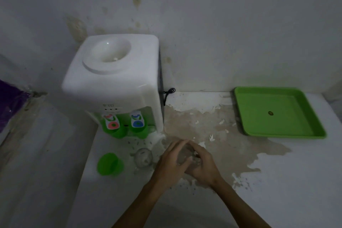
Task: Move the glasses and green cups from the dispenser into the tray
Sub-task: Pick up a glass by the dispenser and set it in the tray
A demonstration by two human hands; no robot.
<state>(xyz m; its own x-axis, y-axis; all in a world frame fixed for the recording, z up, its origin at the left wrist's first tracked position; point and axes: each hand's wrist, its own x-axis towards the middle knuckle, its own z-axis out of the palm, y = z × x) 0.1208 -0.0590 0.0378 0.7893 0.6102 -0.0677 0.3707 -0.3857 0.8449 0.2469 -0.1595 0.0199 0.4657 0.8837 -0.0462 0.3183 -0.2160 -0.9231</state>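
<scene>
A white water dispenser (pixel 112 79) stands at the back left of the table. Two green cups sit under its taps, one under the red tap (pixel 118 132) and one under the blue tap (pixel 139 131). A third green cup (pixel 110 164) stands upright on the table in front of it. Beside that cup is a clear glass (pixel 143 157). Just right of it, a second clear glass (pixel 185 155) is dimly seen between my hands. My left hand (pixel 171 165) presses its left side and my right hand (pixel 203 167) wraps its right side. The green tray (pixel 244 116) lies at the far right with nothing in it.
The white tabletop has a large patch of peeled, brown surface (pixel 212 135) between the dispenser and the tray. A black cord (pixel 168 93) hangs behind the dispenser. A purple object (pixel 9 102) is at the far left edge. A stained wall runs along the back.
</scene>
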